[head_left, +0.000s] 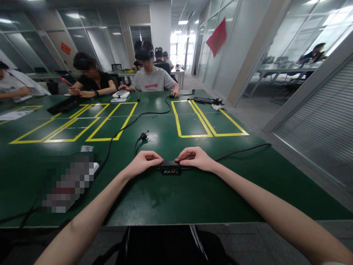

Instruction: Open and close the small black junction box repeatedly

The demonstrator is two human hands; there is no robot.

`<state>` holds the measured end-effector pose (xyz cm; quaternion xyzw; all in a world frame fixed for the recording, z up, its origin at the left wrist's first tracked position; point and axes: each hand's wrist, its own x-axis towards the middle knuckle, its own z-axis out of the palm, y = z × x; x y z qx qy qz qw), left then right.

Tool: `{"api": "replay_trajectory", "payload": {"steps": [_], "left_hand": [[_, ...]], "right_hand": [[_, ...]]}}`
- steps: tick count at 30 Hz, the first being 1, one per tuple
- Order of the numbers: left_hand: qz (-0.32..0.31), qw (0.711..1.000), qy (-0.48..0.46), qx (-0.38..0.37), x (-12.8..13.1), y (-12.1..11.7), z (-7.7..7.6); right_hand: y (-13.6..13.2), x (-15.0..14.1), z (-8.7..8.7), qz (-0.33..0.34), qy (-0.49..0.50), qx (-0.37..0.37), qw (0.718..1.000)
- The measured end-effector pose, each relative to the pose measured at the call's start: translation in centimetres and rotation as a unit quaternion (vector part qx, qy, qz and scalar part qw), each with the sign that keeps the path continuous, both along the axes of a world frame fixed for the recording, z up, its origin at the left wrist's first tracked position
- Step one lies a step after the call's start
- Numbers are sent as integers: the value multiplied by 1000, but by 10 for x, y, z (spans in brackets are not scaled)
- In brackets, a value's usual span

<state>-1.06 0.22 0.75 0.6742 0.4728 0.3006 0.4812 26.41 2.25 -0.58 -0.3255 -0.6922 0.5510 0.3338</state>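
A black power adapter [170, 165] lies on the green table in front of me. Its near side is open and shows small electronic parts inside. My left hand [143, 162] pinches the top left end of it between thumb and fingers. At the top right end, my right hand [195, 158] is closed on it in the same way. A black power cord [242, 150] runs off to the right, passing behind my right hand. Just beyond my left hand lies a black mains plug [143, 136] on its cord.
On the left, a blurred-out object [70, 184] lies near a long black cable [110, 147]. Yellow tape rectangles [193, 136] mark the green table [220, 206]. Across it, a person in a grey shirt [153, 79] sits with a hand on a black object. A dark tool [208, 100] lies far right.
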Motion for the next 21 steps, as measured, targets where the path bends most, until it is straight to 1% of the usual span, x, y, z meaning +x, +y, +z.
{"api": "replay_trajectory", "payload": {"steps": [7, 9, 11, 14, 16, 18, 21], "left_hand": [[-18, 999, 16, 25, 2, -4, -1], [-18, 998, 36, 54, 3, -7, -1], [-17, 992, 70, 107, 5, -10, 0], [-36, 970, 137, 199, 10, -15, 1], [-53, 951, 188, 241, 13, -17, 1], [-63, 930, 242, 271, 16, -18, 1], [-72, 898, 316, 297, 19, -18, 0]], "right_hand": [[-2, 0, 2, 14, -32, 40, 999], [-5, -1, 4, 6, -44, 67, 997], [-7, -2, 6, 3, -73, 104, 992], [-10, -3, 12, 24, -141, 146, 979], [-12, -3, 14, 37, -175, 156, 971], [-14, -3, 16, 40, -185, 161, 969], [-16, -5, 15, 41, -170, 184, 967]]}}
